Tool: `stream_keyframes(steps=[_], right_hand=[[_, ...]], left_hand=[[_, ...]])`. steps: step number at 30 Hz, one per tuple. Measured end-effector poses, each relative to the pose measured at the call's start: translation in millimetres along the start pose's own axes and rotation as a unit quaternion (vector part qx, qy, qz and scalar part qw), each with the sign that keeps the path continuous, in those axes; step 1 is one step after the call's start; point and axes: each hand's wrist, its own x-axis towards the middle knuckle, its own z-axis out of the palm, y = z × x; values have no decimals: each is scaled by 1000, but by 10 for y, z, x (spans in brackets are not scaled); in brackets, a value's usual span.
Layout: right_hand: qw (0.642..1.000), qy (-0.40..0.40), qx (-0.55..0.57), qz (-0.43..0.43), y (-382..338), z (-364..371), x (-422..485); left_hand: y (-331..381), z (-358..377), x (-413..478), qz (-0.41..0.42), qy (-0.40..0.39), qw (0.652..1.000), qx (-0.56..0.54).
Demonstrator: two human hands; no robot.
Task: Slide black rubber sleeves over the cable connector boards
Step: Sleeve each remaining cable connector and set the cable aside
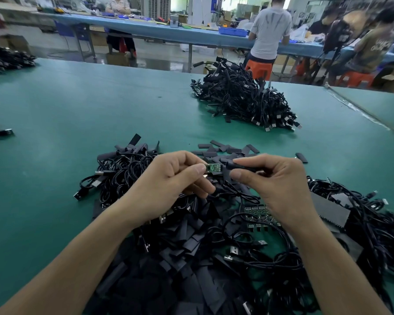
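Two bare forearms reach in from the lower corners and converge, wrists raised over a heap of flat black rubber sleeve pieces (191, 242) and tangled black USB cables (271, 258). Under the right wrist lies a green panel of small circuit boards (257, 214).

The left hand (168, 183), palm turned inward, pinches a small green connector board (213, 167) between thumb and forefinger, with the other fingers curled beneath. The right hand (275, 185) faces it, thumb and forefinger clamped on a black rubber sleeve (241, 167). The sleeve's end points at the board from just beside it; whether they touch cannot be told. The hands are close but apart.

Left of the left hand sits a coiled black cable bundle (118, 173). Just beyond the fingertips, loose black sleeves (225, 148) lie scattered. Well beyond the right hand, a large pile of black cables (243, 98) rests on the green table mat (77, 110).
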Motion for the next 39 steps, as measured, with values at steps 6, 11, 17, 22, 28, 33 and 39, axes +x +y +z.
stream_keyframes(steps=[6, 11, 17, 22, 28, 33, 39], right_hand=[[999, -32, -8, 1, 25, 28, -6], [999, -37, -16, -27, 37, 28, -5], [997, -42, -29, -60, 41, 10, -11], [995, -43, -47, -72, 41, 12, -18], [996, -31, -42, -66, 50, 32, -23], [996, -35, -48, -63, 46, 26, -21], [994, -40, -78, -59, 39, 9, -23]], left_hand=[[2, 29, -1, -14, 25, 1000, 9], [3, 49, 7, -18, 37, 999, 30], [13, 43, -7, -31, 51, 995, 75], [31, 49, -14, -39, 61, 994, 86], [37, 54, -20, -42, 66, 993, 84], [33, 51, -13, -38, 68, 993, 89], [19, 52, -8, -40, 64, 993, 89]])
